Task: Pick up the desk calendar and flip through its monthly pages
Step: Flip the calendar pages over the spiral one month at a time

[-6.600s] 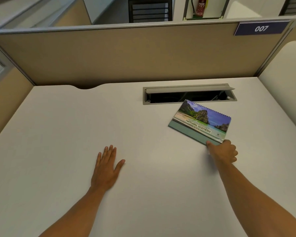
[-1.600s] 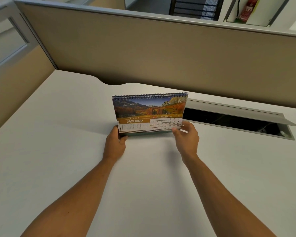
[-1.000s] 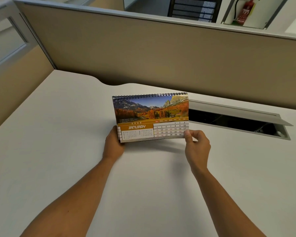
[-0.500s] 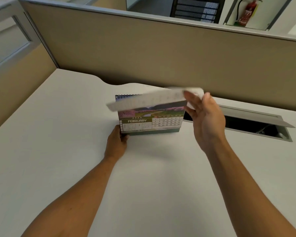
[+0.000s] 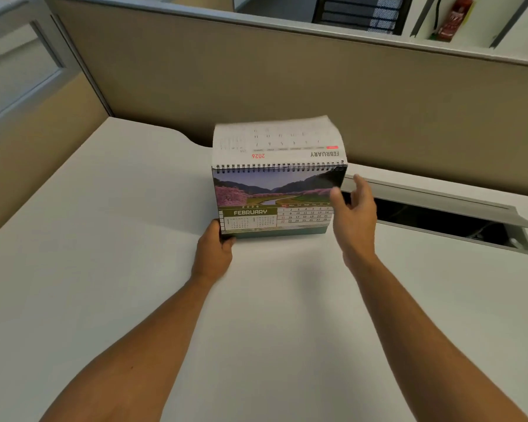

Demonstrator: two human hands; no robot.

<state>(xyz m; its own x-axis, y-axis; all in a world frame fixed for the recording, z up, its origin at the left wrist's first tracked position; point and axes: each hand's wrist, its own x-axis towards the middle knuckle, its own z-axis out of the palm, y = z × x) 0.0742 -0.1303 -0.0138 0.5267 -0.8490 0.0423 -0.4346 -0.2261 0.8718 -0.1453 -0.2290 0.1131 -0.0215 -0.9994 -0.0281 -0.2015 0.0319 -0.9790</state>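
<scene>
- The desk calendar stands upright at the middle of the frame on the white bench. Its black wire spiral runs along the top edge, and a teal base strip shows along the bottom.
- The page facing the camera shows pink blossom trees, a river and dark hills. Under the photo is an olive band reading FEBRUARY, with a date grid to its right.
- A flipped page stands up above the spiral, leaning away from the camera. Its white back carries upside-down print: FEBRUARY and 2026 in red.
- The left hand has its grip closed on the calendar's lower left corner, thumb on the front face and the rest of the hand below and behind.
- The right hand is at the calendar's right edge with its grip open and fingers loosely spread, holding nothing. It covers the right end of the date grid; whether it touches the page cannot be told.
- The flipped page is motion-blurred, so its small numbers are hard to read.
- A cable hatch lies open in the bench at the right, partly hidden behind the right hand.
- A beige partition crosses the upper frame.
</scene>
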